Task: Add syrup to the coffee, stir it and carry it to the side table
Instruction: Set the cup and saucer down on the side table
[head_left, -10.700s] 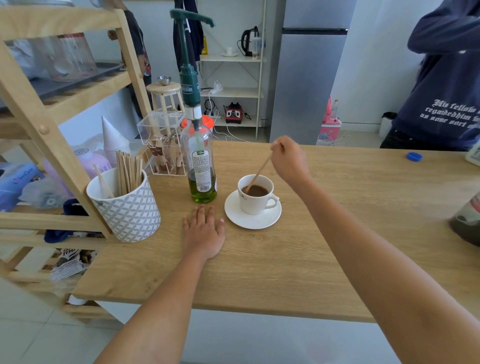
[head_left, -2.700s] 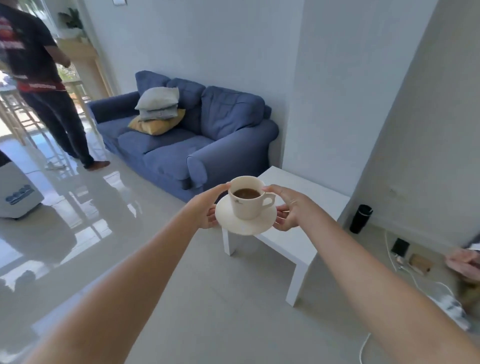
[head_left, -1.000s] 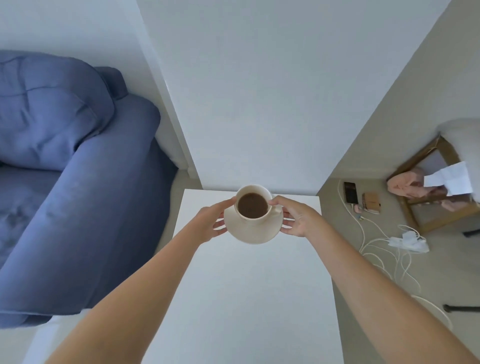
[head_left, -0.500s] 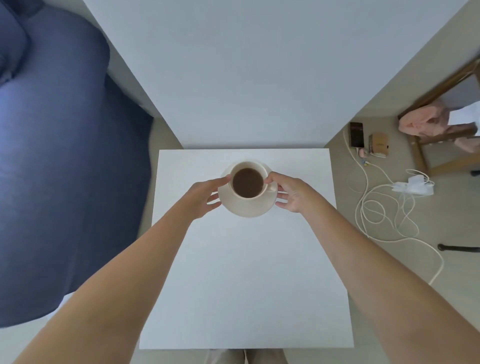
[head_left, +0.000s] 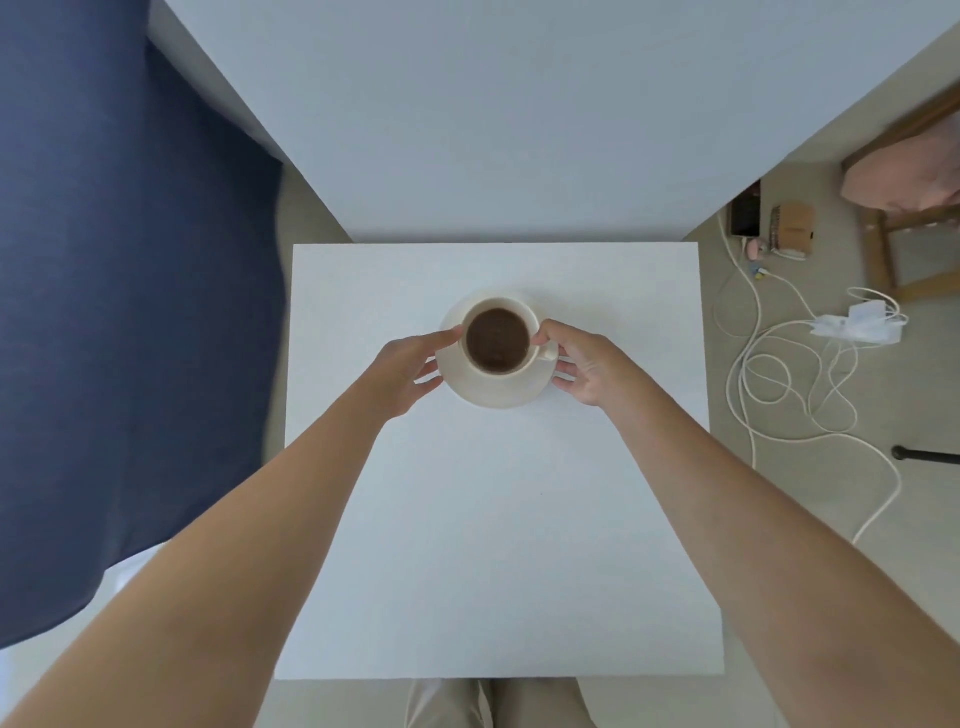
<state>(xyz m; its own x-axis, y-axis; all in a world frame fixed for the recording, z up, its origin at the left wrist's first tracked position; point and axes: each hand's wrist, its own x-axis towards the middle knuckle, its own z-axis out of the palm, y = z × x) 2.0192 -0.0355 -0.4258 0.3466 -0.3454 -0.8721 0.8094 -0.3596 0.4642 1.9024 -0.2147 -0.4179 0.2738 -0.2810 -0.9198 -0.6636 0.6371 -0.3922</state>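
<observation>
A cream cup of brown coffee (head_left: 497, 339) stands on its cream saucer (head_left: 496, 391), low over or on the far half of the white side table (head_left: 493, 545); I cannot tell whether the saucer touches the top. My left hand (head_left: 408, 366) grips the saucer's left rim, thumb on top. My right hand (head_left: 584, 361) grips the right rim, its thumb by the cup's handle. I look straight down on the table.
A blue sofa (head_left: 130, 312) runs along the table's left side. A white wall (head_left: 519, 114) stands behind the table. White cables (head_left: 779, 374), a phone (head_left: 745, 214) and a wooden stool (head_left: 909, 208) lie on the floor to the right.
Both hands have lowered the cup and saucer toward the table's far middle. The view has tipped further down, so the whole tabletop shows.
</observation>
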